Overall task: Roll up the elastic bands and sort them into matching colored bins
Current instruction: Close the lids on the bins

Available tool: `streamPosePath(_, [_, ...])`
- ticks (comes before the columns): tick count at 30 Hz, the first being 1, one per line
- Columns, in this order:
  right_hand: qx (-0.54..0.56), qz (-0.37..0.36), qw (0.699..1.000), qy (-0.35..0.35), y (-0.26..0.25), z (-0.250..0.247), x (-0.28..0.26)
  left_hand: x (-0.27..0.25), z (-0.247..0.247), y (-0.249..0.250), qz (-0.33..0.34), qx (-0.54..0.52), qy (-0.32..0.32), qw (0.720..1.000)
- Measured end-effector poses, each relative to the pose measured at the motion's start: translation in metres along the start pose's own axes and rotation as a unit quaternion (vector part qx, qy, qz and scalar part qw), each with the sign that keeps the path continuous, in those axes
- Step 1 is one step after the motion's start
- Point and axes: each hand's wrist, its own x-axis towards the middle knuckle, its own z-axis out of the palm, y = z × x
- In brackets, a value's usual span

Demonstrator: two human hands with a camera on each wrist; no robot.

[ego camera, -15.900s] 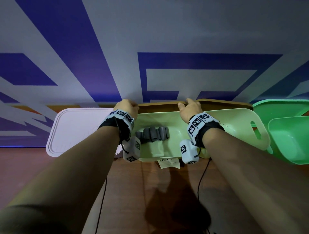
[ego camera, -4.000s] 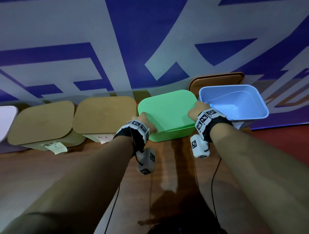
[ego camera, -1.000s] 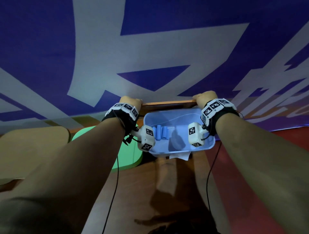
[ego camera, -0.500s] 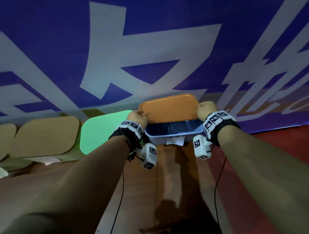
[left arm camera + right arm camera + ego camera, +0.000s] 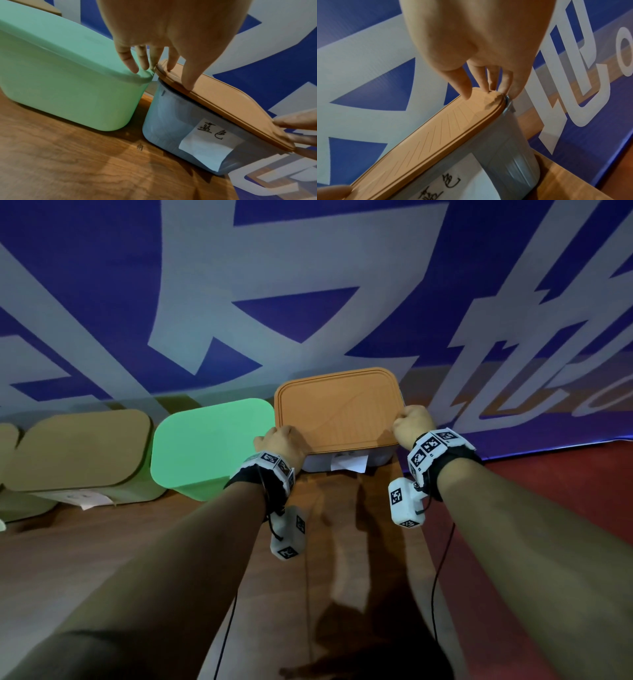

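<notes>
A wooden-coloured lid covers the blue bin, which carries a paper label. My left hand holds the lid's left end and my right hand its right end. In the left wrist view the thumb and fingers sit on the lid, whose front left corner stands slightly off the bin. In the right wrist view my right hand pinches the lid's far corner. The bands inside are hidden.
A green lidded bin stands directly left of the blue one, almost touching it. Further left are tan-lidded bins. A blue and white printed wall rises right behind the row. The wooden tabletop lies in front.
One second ago the blue bin was open with blue rolls inside. Both hands brought the lid from behind over it; the lid now covers the bin.
</notes>
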Motion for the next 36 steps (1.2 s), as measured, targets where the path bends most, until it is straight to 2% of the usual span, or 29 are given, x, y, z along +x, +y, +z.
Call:
streamPosePath(10, [0.008,0.022,1.0,0.015,0.002,0.004,0.004,0.005,0.01,-0.004,0.0,0.041,-0.039,0.998])
streamPosePath(20, [-0.108,-0.052,0.993,0.003,0.008,0.003,0.008,0.0,0.002,0.008,-0.001,0.005,-0.031,1.0])
streamPosePath(29, [-0.054,-0.032,0.997,0.04,0.022,0.007,0.012,0.002,0.002,0.011,-0.026,-0.002,-0.022,0.999])
streamPosePath(32, [-0.088,-0.043,0.995,0.031,0.023,0.005,0.011,0.004,0.0,0.013,-0.028,0.007,-0.03,0.999])
streamPosePath(36, [-0.162,-0.062,0.985,-0.018,0.02,0.001,0.008,0.008,0.0,0.013,-0.018,0.026,-0.041,0.999])
